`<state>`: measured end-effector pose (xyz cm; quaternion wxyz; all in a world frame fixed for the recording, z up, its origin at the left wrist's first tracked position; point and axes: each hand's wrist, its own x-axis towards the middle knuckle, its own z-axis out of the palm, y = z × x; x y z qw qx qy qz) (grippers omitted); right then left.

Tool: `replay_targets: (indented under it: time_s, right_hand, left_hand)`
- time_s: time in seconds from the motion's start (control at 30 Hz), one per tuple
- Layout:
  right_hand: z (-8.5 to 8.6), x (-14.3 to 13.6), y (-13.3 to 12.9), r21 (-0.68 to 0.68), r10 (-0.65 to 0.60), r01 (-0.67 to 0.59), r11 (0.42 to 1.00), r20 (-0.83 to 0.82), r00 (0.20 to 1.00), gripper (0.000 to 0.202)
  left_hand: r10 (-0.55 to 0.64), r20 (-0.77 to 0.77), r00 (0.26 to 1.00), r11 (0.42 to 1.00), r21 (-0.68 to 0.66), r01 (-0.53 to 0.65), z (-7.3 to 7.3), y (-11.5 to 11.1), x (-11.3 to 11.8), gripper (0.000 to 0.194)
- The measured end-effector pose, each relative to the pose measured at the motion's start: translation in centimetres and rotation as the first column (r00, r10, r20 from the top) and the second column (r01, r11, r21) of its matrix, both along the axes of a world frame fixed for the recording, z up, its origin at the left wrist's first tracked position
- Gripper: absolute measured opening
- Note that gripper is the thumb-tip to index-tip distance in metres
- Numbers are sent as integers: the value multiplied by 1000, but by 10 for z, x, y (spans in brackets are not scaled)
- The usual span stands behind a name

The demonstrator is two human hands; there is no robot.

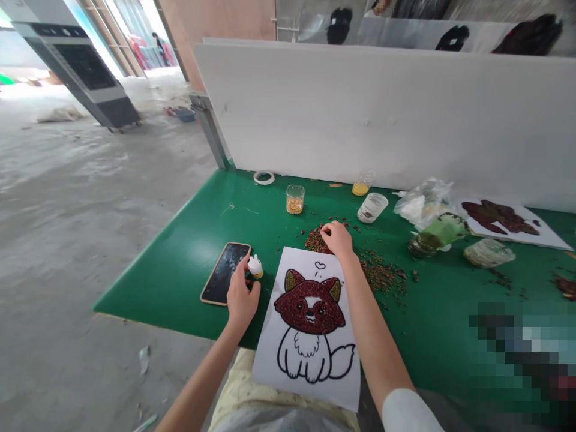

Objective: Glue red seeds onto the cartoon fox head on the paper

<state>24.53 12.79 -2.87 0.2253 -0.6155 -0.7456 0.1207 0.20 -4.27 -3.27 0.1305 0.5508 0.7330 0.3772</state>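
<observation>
My left hand (242,297) rests by the right edge of a phone (225,275), with thumb and fingers apart. Just beyond its fingertips stands a small white-capped glue bottle (255,267). My right hand (338,237) is at a pile of red and green beans (317,241), its fingertips pinched together; whatever is between them is too small to make out. In front of me lies a white sheet (270,366) with a fox drawing (310,309). The fox's head is covered in dark red bits and its ears hold greenish ones; its body and tail are bare outline.
More green beans (382,275) are scattered right of my forearm. Behind stand a cup of corn kernels (295,201), a tape roll (264,177) and a tipped clear cup (372,207). Rightward are a green-tinted container (436,234), a jar (489,253) and another picture (544,227). A white board (360,114) rises behind.
</observation>
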Motion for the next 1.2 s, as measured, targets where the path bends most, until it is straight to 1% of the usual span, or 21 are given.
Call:
replay_targets:
  time_s: [0.23,0.37,0.47,0.57,0.63,0.7,0.8,0.9,1.07,1.2]
  right_hand:
    - [-1,-1,2,-23,-10,10,1000,16,1000,14]
    - [6,2,3,-30,-2,2,1000,-15,1000,15]
    - [16,2,2,-126,20,-30,992,-77,997,14]
    - [24,0,-1,-265,73,-97,959,-97,993,16]
    - [26,-1,-1,-307,77,-95,947,-71,995,15]
    - [27,1,-1,-318,52,-61,946,-36,998,11]
    - [25,9,1,-320,20,-22,947,-11,1000,6]
    - [23,21,3,-300,-1,-3,954,-14,1000,6]
    - [19,40,7,-305,-45,14,952,-95,994,8]
    - [18,52,8,-325,-74,32,945,-118,990,5]
  left_hand:
    - [3,7,1000,1000,4,-3,-1,0,0,61]
    - [3,6,1000,1000,7,-3,0,0,0,60]
    - [2,0,1000,1000,6,-2,0,0,0,59]
    - [1,-2,1000,1000,1,-1,0,0,0,60]
    - [3,-1,1000,1000,-3,-3,0,0,0,60]
    - [5,1,1000,1000,-5,-5,1,0,0,60]
    - [3,4,1000,1000,-9,-3,1,0,0,60]
    - [4,-2,1000,1000,-7,-4,1,0,0,61]
    - [10,-12,1000,1000,-16,-10,1,0,0,61]
    - [16,-20,1000,1000,-20,-16,2,0,1,60]
